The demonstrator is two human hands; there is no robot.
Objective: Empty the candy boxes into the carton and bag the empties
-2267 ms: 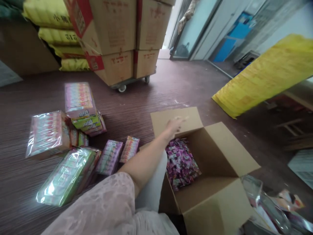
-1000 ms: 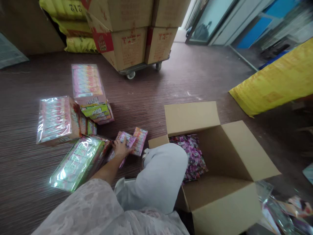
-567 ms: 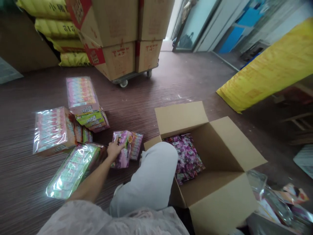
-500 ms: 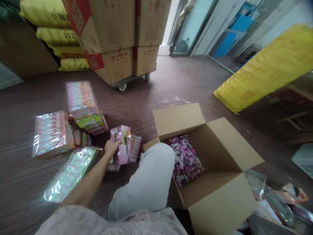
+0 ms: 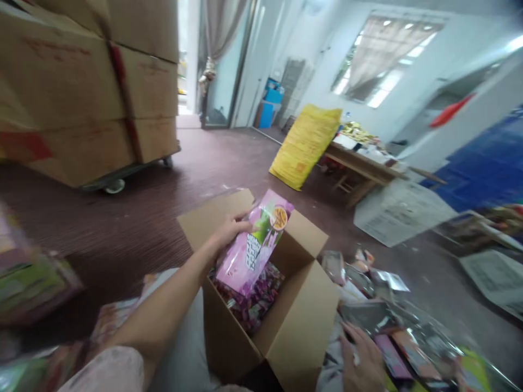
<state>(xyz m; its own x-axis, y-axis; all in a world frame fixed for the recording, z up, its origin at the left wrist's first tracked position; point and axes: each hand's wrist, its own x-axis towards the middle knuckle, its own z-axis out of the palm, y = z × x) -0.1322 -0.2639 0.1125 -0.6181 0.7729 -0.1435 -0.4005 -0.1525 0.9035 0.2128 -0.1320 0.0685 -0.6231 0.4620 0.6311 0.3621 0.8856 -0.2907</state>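
My left hand (image 5: 235,231) grips a pink-purple snack box (image 5: 255,245) by its left edge and holds it tilted over an open cardboard carton (image 5: 300,288). The box has a fruit picture and large white lettering on its front. Beneath it, many small purple packets (image 5: 255,305) lie in the carton. At the bottom right, my right hand (image 5: 362,356) rests by my knee with its fingers loosely apart, beside a heap of clear plastic and coloured packaging (image 5: 392,337). Blur softens the details of that hand.
Large cartons (image 5: 81,92) are stacked on a wheeled trolley at the left. More snack boxes (image 5: 32,277) sit on the floor, lower left. A yellow sack (image 5: 306,144) leans against a wooden table (image 5: 363,166), with a white crate (image 5: 402,209) close by.
My left hand has lifted the pink-purple box off the floor and carried it right, over the carton. My right hand has come into view. The camera has turned right.
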